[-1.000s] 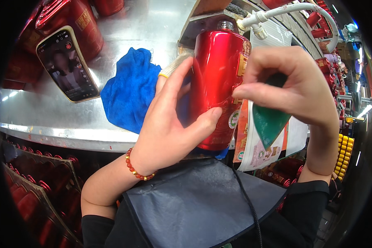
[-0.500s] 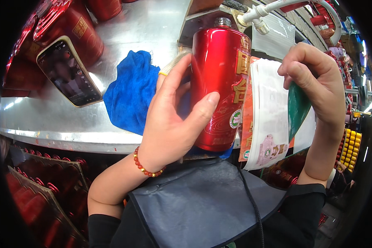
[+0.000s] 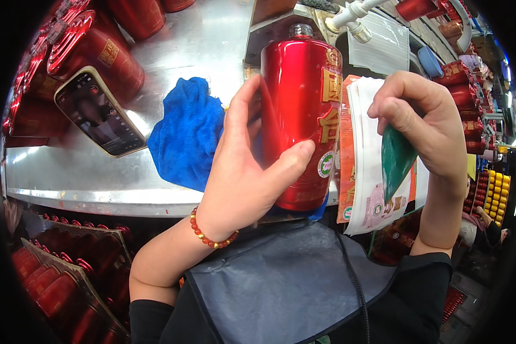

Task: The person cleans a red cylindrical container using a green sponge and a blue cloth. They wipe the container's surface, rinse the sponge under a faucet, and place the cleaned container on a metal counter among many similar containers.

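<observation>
A glossy red bottle [image 3: 295, 166] with raised gold characters and a small round green-and-white sticker lies in the middle, its clear threaded neck pointing away from me. My left hand [image 3: 252, 155], a beaded bracelet at its wrist, holds the bottle's left side, thumb across the front and fingers along the edge. In the curled fingers of my right hand [image 3: 421, 117] is a flat green scraper [image 3: 397, 157], pointed end down. It hangs over a stack of white sheets [image 3: 366, 137] printed with labels. An orange-red printed sheet [image 3: 346, 189] shows under the stack.
A crumpled blue cloth [image 3: 186, 137] lies left of the bottle on the metal table [image 3: 97, 192]. Beyond it a phone [image 3: 100, 112] leans against more red bottles [image 3: 106, 51]. White pipes [image 3: 350, 20] stand at the back. Racks of red bottles [image 3: 57, 292] fill the lower left.
My right hand has come left, nearer the bottle, and the green scraper now hangs over the white sheets. The left hand keeps its hold on the bottle. The whole view has shifted slightly.
</observation>
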{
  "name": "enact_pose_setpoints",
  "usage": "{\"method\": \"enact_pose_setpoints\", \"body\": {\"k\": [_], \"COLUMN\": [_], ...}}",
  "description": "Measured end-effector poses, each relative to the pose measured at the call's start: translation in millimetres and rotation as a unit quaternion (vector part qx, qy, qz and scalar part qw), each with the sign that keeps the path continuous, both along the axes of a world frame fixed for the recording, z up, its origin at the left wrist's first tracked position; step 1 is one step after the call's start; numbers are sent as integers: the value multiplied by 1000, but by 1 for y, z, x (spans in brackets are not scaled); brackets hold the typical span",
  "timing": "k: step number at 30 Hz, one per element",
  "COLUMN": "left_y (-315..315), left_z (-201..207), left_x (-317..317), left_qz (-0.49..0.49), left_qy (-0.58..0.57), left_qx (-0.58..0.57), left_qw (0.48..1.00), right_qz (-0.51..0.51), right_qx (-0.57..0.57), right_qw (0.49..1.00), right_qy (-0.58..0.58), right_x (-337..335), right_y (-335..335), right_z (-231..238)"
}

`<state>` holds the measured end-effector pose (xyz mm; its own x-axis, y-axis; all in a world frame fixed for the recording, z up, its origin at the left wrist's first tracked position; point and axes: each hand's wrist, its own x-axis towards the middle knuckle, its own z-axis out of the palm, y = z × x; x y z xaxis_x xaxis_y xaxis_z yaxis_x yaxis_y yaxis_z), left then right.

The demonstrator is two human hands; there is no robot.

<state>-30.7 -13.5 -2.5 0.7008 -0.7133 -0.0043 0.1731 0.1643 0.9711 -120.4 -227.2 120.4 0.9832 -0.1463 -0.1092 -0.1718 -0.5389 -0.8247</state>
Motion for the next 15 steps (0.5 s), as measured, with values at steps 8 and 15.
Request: {"method": "enact_pose_setpoints", "body": {"k": [8, 15], "left_y": [9, 38], "left_z": [11, -9], "left_x": [2, 11], "left_qz": [-25, -95], "left_qy": [190, -152], "left_qx": [-113, -1], "left_qw": [975, 984], "right_qz": [-54, 68], "right_qx": [44, -246], "right_qw": [996, 957], "right_qy": [-54, -141], "right_x": [-8, -26], "right_y": [20, 59], "right_z": [-5, -10]}}
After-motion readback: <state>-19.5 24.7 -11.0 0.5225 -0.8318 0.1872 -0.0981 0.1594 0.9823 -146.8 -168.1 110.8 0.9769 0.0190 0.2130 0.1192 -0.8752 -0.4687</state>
